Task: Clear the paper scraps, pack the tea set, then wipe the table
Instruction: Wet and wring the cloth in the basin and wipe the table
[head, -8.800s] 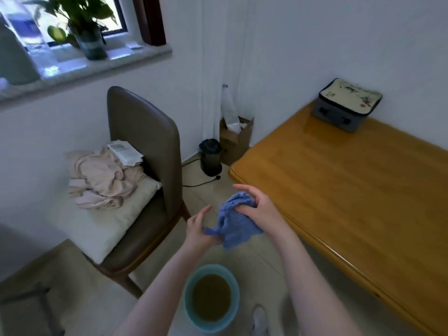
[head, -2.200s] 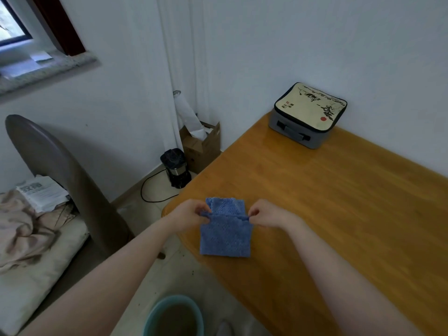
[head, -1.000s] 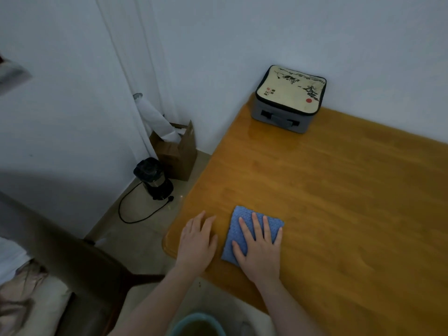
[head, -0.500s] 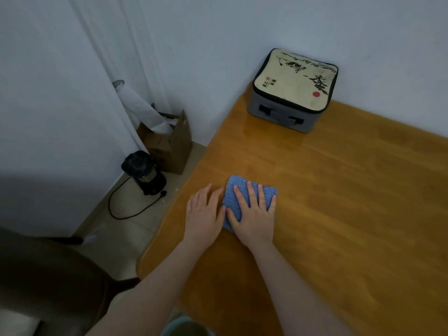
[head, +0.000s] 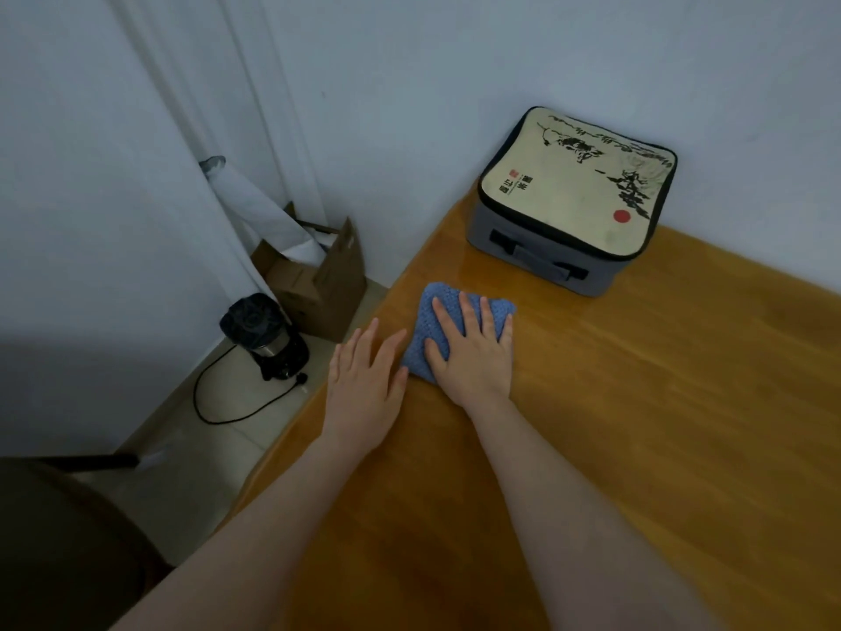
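A folded blue cloth (head: pixel 421 346) lies flat on the wooden table (head: pixel 660 425) near its left edge. My right hand (head: pixel 473 352) presses down on the cloth with fingers spread. My left hand (head: pixel 366 384) rests flat on the bare wood just left of the cloth, its fingers apart and holding nothing. A grey zipped tea set case (head: pixel 573 198) with a cream printed lid stands at the table's far corner against the wall, a short way beyond the cloth.
On the floor to the left stand a brown cardboard box (head: pixel 318 275) with a white roll in it and a black electric kettle (head: pixel 264 334) with its cord. A dark chair (head: pixel 59 539) is at the lower left. White walls close the corner.
My right hand has pushed the cloth forward along the table's left edge toward the case. My left hand has slid forward beside it.
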`<state>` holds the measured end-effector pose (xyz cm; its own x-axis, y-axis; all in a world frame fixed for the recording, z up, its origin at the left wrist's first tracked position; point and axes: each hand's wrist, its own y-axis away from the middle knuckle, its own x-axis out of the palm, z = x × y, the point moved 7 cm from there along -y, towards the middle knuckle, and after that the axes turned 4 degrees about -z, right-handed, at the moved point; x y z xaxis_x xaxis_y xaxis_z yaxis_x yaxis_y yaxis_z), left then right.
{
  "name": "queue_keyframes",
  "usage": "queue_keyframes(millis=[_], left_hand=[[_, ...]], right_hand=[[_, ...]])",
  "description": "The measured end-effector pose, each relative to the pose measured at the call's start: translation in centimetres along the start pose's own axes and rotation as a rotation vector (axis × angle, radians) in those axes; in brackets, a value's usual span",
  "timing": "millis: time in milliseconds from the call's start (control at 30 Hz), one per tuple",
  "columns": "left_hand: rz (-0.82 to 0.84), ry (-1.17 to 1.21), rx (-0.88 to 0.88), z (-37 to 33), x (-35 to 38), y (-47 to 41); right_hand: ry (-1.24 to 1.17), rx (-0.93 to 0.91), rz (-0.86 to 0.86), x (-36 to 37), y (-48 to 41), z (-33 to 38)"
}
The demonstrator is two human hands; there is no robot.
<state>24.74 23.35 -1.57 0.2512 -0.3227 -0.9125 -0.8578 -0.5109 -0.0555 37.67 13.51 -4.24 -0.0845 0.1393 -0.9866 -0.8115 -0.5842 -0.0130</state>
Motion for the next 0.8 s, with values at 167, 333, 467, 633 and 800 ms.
queue_keyframes(millis=[167, 333, 467, 633, 800], left_hand=[[-0.009, -0.033, -0.035, 1.0, -0.1, 0.5], [0.006, -0.034, -0.071, 1.9, -0.2, 2.8], [0.021, -0.039, -0.098, 2.7, -0.5, 4.8], [-0.03, -0.048, -0.14, 4.1, -2.2, 7.3], [-0.035, -0.058, -0.175, 6.4, -3.4, 10.6]], right_hand=[[0.047, -0.027, 0.055, 0.4, -2.3, 0.5], [0.023, -0.049, 0.054, 0.2, -1.2, 1.4], [-0.015, -0.122, 0.036, 0.3, 2.0, 4.6], [-0.029, -0.191, 0.049, 0.8, 5.5, 7.9], [-0.035, -0.223, 0.047, 1.2, 9.2, 11.1]])
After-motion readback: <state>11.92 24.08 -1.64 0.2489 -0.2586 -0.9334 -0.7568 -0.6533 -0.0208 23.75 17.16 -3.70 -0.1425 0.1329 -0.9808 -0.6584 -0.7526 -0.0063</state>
